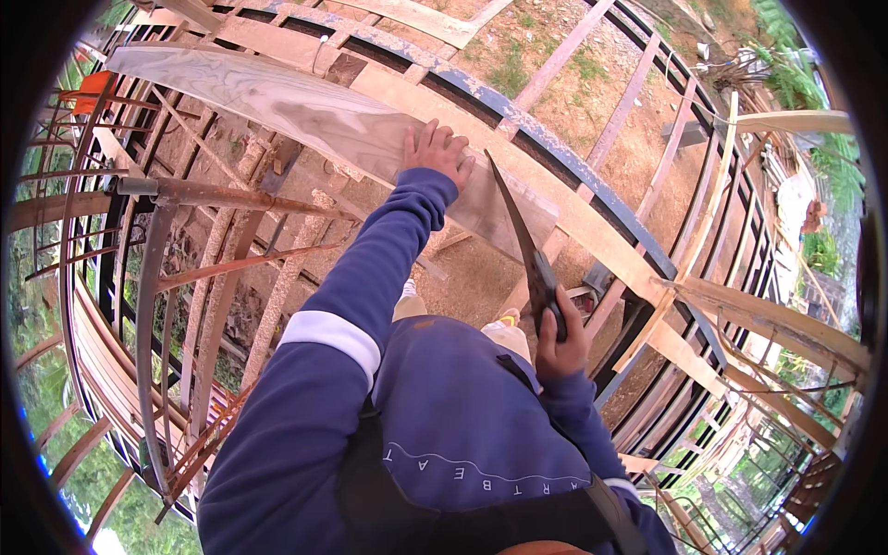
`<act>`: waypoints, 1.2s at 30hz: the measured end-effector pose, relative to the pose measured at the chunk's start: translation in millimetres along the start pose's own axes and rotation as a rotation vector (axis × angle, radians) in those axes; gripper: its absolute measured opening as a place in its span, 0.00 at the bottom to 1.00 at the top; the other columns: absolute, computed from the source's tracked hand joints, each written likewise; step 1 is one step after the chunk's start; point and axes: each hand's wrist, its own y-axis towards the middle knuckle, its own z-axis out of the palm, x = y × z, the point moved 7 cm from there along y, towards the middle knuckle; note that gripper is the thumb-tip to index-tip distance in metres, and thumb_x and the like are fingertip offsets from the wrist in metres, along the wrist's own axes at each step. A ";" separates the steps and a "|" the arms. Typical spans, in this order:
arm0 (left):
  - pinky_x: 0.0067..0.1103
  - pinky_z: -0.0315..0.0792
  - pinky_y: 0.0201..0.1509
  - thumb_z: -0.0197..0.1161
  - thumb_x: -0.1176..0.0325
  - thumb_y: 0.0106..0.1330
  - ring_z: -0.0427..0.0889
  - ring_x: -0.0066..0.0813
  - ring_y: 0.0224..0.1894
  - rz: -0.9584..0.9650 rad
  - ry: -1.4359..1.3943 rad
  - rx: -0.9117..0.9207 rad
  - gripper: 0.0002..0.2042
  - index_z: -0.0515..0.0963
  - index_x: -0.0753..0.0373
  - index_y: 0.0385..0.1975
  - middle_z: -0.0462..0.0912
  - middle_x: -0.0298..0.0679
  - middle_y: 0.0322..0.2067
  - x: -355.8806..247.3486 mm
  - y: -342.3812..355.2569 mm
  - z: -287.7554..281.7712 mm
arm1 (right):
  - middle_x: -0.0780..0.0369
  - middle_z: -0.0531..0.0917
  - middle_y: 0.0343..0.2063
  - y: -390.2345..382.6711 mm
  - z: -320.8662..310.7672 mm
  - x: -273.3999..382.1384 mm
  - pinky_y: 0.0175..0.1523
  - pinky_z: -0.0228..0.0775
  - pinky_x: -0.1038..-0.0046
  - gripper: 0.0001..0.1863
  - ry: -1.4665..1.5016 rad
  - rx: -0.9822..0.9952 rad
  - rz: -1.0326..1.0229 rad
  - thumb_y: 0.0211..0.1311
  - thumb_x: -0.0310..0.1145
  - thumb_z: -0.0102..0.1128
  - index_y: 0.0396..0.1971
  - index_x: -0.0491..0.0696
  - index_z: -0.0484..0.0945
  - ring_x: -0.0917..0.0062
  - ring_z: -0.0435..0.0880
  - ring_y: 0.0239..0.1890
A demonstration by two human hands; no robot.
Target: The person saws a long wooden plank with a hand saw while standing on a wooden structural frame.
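A long, pale grey-brown plank [277, 111] runs diagonally from the upper left to the middle of the view. My left hand [437, 153] lies on it near the right end, fingers spread over the surface. My right hand [560, 338] is closed on the dark handle of a handsaw [541, 287]. The saw's long blade slants up across the plank just right of my left hand; whether its teeth are cutting into the wood I cannot tell. My feet show partly below the plank, behind my body.
A blue-grey beam [592, 185] and lighter timber [624, 264] run beyond the plank, over dirt ground with grass patches. Wooden poles [231, 199] crowd the left. Crossed timbers [768, 319] stand at the right, with greenery around the rim and an orange object [91, 91] at the upper left.
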 end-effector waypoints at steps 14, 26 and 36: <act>0.49 0.44 0.74 0.58 0.49 0.64 0.58 0.36 0.70 0.005 0.025 -0.018 0.19 0.78 0.47 0.52 0.72 0.35 0.58 -2.9 -1.3 -4.5 | 0.48 0.85 0.41 7.2 4.4 0.8 0.49 0.76 0.71 0.20 -0.013 -0.017 -0.021 0.66 0.27 0.59 0.57 0.40 0.74 0.69 0.87 0.45; 0.50 0.45 0.73 0.58 0.48 0.63 0.59 0.37 0.70 0.017 0.019 -0.047 0.20 0.78 0.47 0.52 0.72 0.36 0.58 -0.2 -4.9 -5.7 | 0.50 0.85 0.43 5.7 -0.8 16.7 0.49 0.77 0.72 0.20 -0.079 0.010 -0.060 0.67 0.28 0.57 0.58 0.39 0.73 0.70 0.87 0.44; 0.48 0.44 0.74 0.56 0.48 0.65 0.57 0.37 0.70 -0.024 0.010 0.007 0.20 0.77 0.47 0.54 0.72 0.36 0.59 13.3 -3.0 -13.4 | 0.47 0.84 0.43 57.4 54.1 -8.5 0.49 0.76 0.66 0.20 -0.154 -0.010 -0.074 0.68 0.34 0.57 0.57 0.45 0.74 0.58 0.86 0.44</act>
